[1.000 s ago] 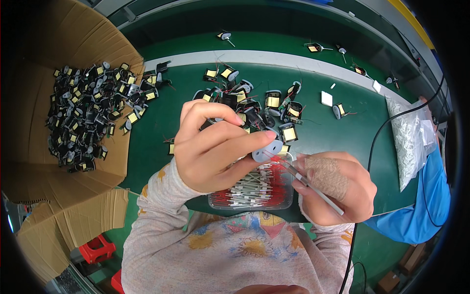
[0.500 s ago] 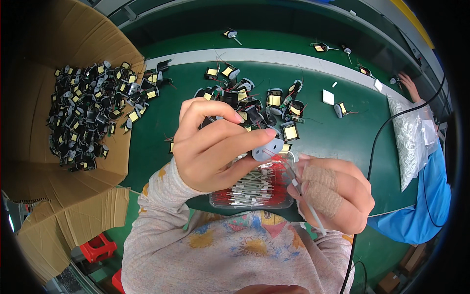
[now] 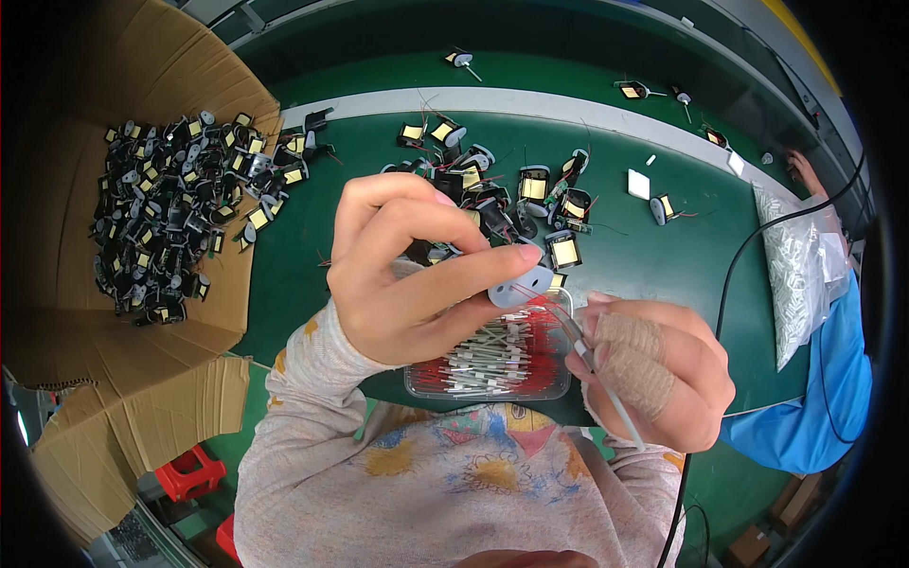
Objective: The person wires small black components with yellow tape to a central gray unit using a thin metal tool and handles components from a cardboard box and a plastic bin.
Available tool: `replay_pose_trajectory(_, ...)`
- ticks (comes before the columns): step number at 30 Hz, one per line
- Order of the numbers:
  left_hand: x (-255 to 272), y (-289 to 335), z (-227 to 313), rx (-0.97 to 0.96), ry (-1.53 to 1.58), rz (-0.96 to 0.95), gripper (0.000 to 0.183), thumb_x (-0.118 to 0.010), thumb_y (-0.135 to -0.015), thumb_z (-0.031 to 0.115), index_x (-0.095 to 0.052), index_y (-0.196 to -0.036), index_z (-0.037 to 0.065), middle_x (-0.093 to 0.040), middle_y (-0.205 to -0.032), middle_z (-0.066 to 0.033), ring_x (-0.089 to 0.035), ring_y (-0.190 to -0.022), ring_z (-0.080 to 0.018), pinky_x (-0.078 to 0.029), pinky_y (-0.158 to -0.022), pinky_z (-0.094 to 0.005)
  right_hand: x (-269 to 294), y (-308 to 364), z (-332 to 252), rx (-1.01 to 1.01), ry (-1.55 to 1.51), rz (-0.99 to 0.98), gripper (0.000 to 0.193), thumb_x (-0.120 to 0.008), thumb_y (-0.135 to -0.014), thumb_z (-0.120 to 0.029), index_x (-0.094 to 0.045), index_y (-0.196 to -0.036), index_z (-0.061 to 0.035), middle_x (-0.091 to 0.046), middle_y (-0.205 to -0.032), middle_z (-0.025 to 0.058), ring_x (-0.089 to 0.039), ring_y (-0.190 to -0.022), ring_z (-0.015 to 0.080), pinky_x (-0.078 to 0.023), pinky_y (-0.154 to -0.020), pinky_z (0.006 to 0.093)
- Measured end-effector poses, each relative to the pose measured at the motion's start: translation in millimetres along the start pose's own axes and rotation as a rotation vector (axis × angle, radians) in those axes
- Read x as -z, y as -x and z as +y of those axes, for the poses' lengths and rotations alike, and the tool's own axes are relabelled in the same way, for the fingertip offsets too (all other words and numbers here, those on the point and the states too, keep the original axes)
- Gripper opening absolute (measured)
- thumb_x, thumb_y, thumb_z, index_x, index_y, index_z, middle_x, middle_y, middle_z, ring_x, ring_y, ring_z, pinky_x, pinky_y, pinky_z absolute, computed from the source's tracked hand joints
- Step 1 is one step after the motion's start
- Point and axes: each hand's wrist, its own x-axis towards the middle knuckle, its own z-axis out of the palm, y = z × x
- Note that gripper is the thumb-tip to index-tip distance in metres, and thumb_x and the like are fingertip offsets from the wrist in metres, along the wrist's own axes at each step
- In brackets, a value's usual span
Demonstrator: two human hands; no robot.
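Note:
My left hand (image 3: pixel 402 279) pinches a grey oval end piece (image 3: pixel 521 288) with dark holes between thumb and fingertips. Thin red wires run from it toward my right hand (image 3: pixel 663 379), whose two fingers are wrapped in tan tape. That hand is closed on a slim grey-white wire lead (image 3: pixel 620 412), its tail slanting down toward my body. Beneath both hands, a clear plastic tray (image 3: pixel 492 398) holds many similar leads with red wires. Just beyond my left hand lies a heap of small black assemblies (image 3: pixel 488 213) with yellow pads and grey end pieces.
A large cardboard box (image 3: pixel 204 350) at left is heaped with such assemblies. Several lie on the green strip (image 3: pixel 559 90) beyond a white rail. At right are a bag of small white pieces (image 3: pixel 791 284), a black cable (image 3: pixel 727 284) and a co-worker's hand (image 3: pixel 805 173) and blue sleeve.
My right hand has shifted slightly right with the lead. Assemblies on the far green strip have moved a little to the right. The co-worker's hand has shifted slightly away.

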Motion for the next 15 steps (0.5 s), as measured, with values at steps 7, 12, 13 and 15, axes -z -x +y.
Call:
replay_pose_trajectory(7,1.4,0.4,0.9,-0.005,-0.059,-0.014,0.053,-0.075,-0.040,0.011,-0.072,-0.092,0.018,-0.053,-0.080,0.0041,-0.045,-0.082,-0.0197,-0.042,-0.067,-0.0283,0.1,1.6,0.2,-0.004,0.010,-0.012,0.041,-0.077,-0.049,0.010,-0.056,-0.084,0.0016,-0.061,-0.079,0.0134,-0.065,-0.069,0.0272,-0.058,-0.064,0.0375)
replay_pose_trajectory(12,1.0,1.0,2.3,-0.015,-0.083,0.000,0.053,-0.074,-0.040,0.009,-0.072,-0.092,0.018,-0.053,-0.081,0.0042,-0.045,-0.082,-0.0198,-0.042,-0.068,-0.0281,-0.3,3.0,-0.3,0.004,0.031,-0.006,0.041,-0.077,-0.049,0.009,-0.056,-0.083,0.0017,-0.061,-0.078,0.0134,-0.065,-0.069,0.0273,-0.058,-0.064,0.0376)
replay_pose_trajectory(13,1.2,0.8,3.1,-0.010,-0.086,0.000,0.053,-0.074,-0.040,0.009,-0.072,-0.092,0.018,-0.053,-0.081,0.0041,-0.045,-0.082,-0.0198,-0.042,-0.068,-0.0281,-0.1,2.7,-1.0,0.005,0.034,-0.007,0.041,-0.078,-0.049,0.009,-0.056,-0.083,0.0017,-0.061,-0.078,0.0135,-0.065,-0.069,0.0273,-0.058,-0.064,0.0375)
replay_pose_trajectory(15,0.9,0.6,3.4,-0.005,-0.091,0.002,0.053,-0.074,-0.039,0.009,-0.072,-0.092,0.017,-0.054,-0.081,0.0041,-0.045,-0.083,-0.0198,-0.042,-0.067,-0.0281,-0.3,1.8,-2.5,-0.002,0.046,-0.014,0.041,-0.078,-0.049,0.009,-0.056,-0.083,0.0013,-0.061,-0.078,0.0134,-0.065,-0.069,0.0272,-0.058,-0.064,0.0375)
